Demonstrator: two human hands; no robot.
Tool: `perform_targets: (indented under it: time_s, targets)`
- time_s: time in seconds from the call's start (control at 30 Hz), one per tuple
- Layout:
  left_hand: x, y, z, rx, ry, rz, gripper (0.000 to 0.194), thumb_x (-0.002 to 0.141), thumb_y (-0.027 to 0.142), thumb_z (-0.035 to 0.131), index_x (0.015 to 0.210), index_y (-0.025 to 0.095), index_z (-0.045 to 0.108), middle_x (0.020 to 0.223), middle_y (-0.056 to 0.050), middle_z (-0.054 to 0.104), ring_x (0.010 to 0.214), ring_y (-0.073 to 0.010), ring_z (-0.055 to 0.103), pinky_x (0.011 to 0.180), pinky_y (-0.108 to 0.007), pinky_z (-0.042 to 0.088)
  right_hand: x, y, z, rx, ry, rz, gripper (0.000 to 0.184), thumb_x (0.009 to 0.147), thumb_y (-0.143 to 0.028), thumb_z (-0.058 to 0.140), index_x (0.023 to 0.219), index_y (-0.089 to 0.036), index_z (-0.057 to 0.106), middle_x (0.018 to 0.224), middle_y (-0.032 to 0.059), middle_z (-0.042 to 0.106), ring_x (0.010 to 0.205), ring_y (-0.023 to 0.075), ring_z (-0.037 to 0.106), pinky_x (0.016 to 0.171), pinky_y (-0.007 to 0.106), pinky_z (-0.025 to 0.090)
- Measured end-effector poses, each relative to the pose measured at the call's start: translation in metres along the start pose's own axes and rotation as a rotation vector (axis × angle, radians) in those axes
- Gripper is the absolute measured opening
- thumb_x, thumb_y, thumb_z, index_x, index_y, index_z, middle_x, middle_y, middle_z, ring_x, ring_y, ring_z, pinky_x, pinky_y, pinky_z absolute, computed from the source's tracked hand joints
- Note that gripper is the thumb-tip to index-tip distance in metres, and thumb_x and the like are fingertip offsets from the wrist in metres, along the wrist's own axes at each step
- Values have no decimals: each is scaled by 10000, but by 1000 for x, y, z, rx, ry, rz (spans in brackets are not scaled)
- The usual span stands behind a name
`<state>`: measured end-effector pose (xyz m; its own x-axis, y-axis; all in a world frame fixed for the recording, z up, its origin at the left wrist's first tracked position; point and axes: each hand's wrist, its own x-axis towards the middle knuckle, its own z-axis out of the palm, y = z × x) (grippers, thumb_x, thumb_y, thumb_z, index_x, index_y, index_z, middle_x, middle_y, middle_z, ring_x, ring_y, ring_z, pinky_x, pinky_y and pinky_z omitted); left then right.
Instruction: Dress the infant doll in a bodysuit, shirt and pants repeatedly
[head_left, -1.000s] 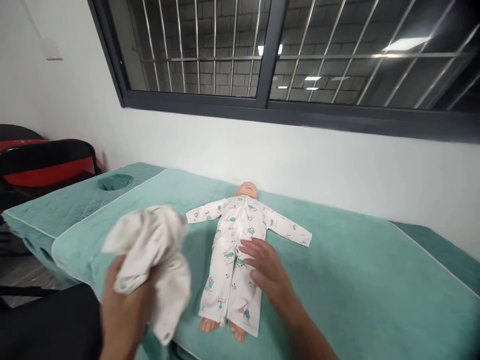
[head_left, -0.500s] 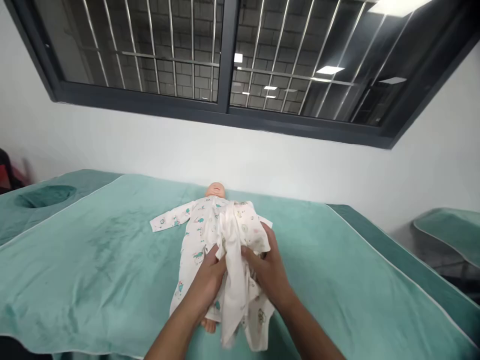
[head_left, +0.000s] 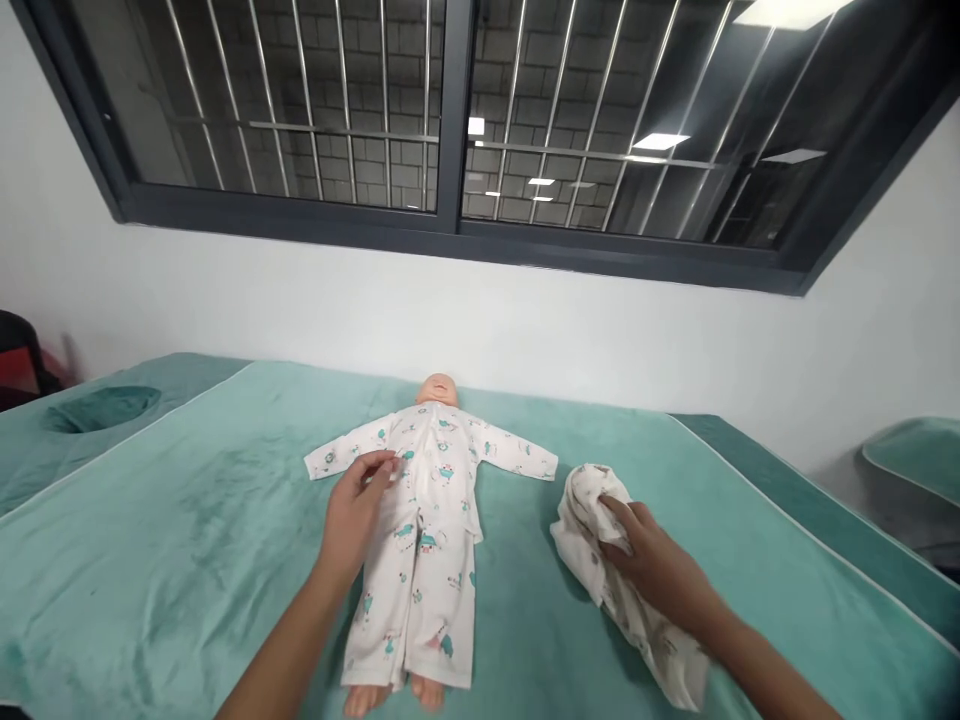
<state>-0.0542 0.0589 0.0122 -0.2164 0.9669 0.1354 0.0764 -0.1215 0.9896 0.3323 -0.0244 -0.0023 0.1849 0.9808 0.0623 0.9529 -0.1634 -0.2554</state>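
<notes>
A baby doll (head_left: 437, 390) lies on its back, dressed in a white long-sleeved top (head_left: 444, 470) and matching trousers (head_left: 442, 620) printed with small green figures. Its arms stretch out sideways and its bare feet show at the near end. My left hand (head_left: 358, 508) hovers over the doll's side, fingers slightly curled with a gap at the thumb, holding nothing. To the right of the doll, my right hand (head_left: 652, 560) grips a bunched white printed baby garment (head_left: 581, 530). Part of that garment is hidden under the hand and forearm.
A green plush cover (head_left: 187, 560) spreads over the bed, with a round face hole (head_left: 105, 408) at the left. Behind it rises a white wall (head_left: 360, 300) with a barred window (head_left: 450, 120). Another green-covered surface (head_left: 915, 455) stands at the right.
Both hands held the bunched garment over the doll before. Now my right hand has carried it to the right, my left hand has let go, and the doll's clothed body is uncovered.
</notes>
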Motion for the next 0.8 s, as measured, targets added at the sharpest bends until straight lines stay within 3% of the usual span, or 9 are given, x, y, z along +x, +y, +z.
perform_targets:
  time_s: [0.1, 0.17, 0.23, 0.3, 0.4, 0.47, 0.53, 0.63, 0.8]
  targets:
    - [39, -4, 12, 85, -11, 59, 291, 824, 416, 584, 997, 205, 686, 1060, -61, 706, 938, -222, 648, 867, -349, 499, 1, 5, -26, -115, -72, 30, 651, 881, -620, 395, 1473, -357, 327, 1280, 118, 602, 694, 263, 678, 549, 381, 484]
    - [68, -5, 25, 160, -44, 141, 280, 842, 384, 549, 999, 199, 689, 1050, -74, 710, 927, -226, 650, 857, -362, 509, 8, -6, -46, -166, 28, 62, 662, 841, -654, 446, 1422, -336, 426, 1194, 160, 648, 756, 319, 683, 554, 407, 475]
    - [96, -6, 40, 231, -88, 236, 261, 846, 338, 526, 986, 197, 695, 1051, -81, 708, 944, -230, 645, 869, -372, 510, 22, -37, -51, -68, 127, 48, 534, 844, -624, 476, 1300, -355, 543, 1215, 180, 637, 856, 312, 684, 591, 394, 488]
    - [122, -9, 55, 270, -116, 302, 250, 843, 295, 509, 969, 198, 701, 1087, -85, 692, 1003, -235, 628, 910, -383, 495, 44, -86, -36, 171, 102, -8, 472, 893, -608, 413, 1250, -334, 555, 1183, 115, 664, 900, 264, 684, 667, 370, 522]
    - [147, -22, 69, 280, -156, 334, 257, 849, 253, 478, 952, 201, 708, 1126, -79, 672, 1082, -230, 598, 978, -387, 460, 88, -174, 8, 432, 69, -238, 348, 930, -527, 401, 1069, -265, 584, 1111, 61, 667, 967, 204, 649, 782, 317, 510]
    - [154, -33, 70, 288, -216, 354, 273, 861, 248, 464, 969, 216, 712, 1127, -63, 680, 1102, -220, 589, 1011, -387, 441, 120, -224, 35, 428, 114, -238, 308, 929, -480, 417, 1028, -228, 562, 1074, 68, 655, 957, 203, 636, 799, 317, 486]
    - [157, -43, 67, 297, -270, 401, 299, 866, 241, 455, 1019, 224, 711, 1154, -59, 680, 1134, -220, 570, 1041, -397, 420, 148, -258, 52, 300, 86, -182, 380, 923, -525, 396, 1014, -191, 553, 1069, 108, 641, 915, 236, 635, 733, 336, 467]
    - [157, -51, 61, 309, -317, 460, 347, 878, 213, 421, 1085, 219, 699, 1226, -75, 650, 1181, -220, 539, 1075, -413, 390, 173, -276, 59, 165, 22, -120, 388, 939, -486, 340, 997, -169, 556, 1022, 129, 647, 871, 260, 638, 682, 336, 419]
    - [155, -48, 61, 355, -355, 448, 402, 916, 186, 361, 1174, 251, 663, 1299, -77, 579, 1242, -204, 501, 1085, -401, 383, 183, -262, 61, 230, 16, -123, 280, 910, -417, 399, 764, -209, 515, 862, 50, 649, 752, 198, 591, 606, 287, 325]
